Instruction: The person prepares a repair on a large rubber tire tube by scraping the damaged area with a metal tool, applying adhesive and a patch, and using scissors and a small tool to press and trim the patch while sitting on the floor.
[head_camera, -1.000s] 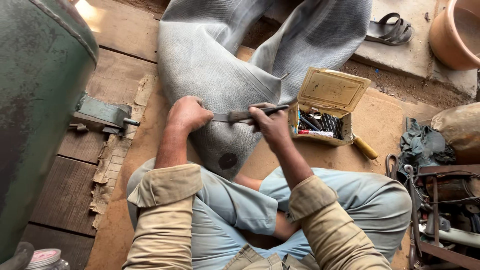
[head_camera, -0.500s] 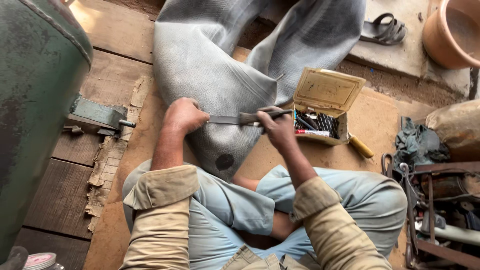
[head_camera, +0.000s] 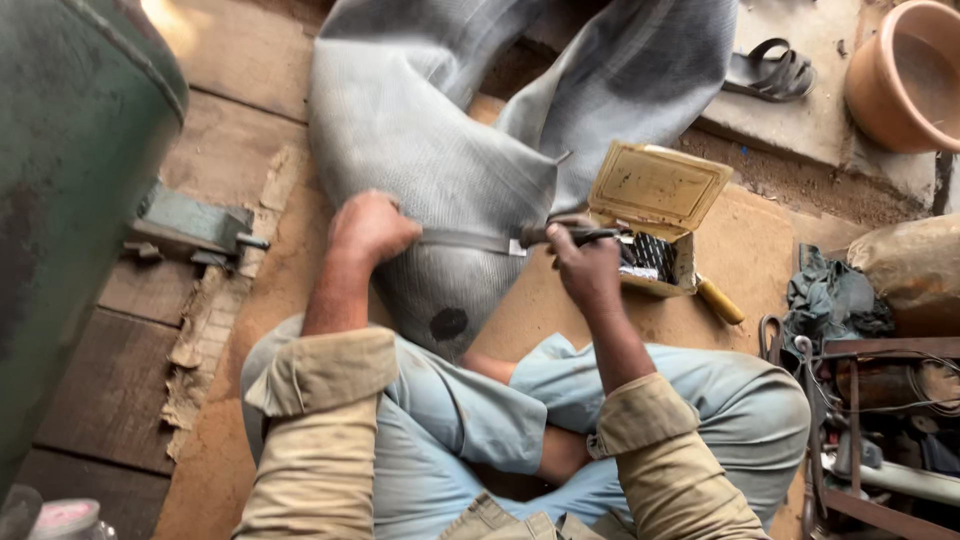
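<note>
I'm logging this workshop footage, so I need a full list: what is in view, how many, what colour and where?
Rubber inner tube: one, grey, spread on the floor ahead of the person, dark round patch near its lower end.
Rasp-like tool: one, grey blade with dark handle, lying across the tube.
Small box: one, yellowish, lid open, right of the tube.
Yellow-handled tool: one, beside the box.
Sandal: one, dark, top right.
Clay pot: one, terracotta, top right corner.
Tank: one, green, left edge.
Rag: one, dark teal, right.
Left hand: grips the tool's blade end.
Right hand: grips the handle.
</note>
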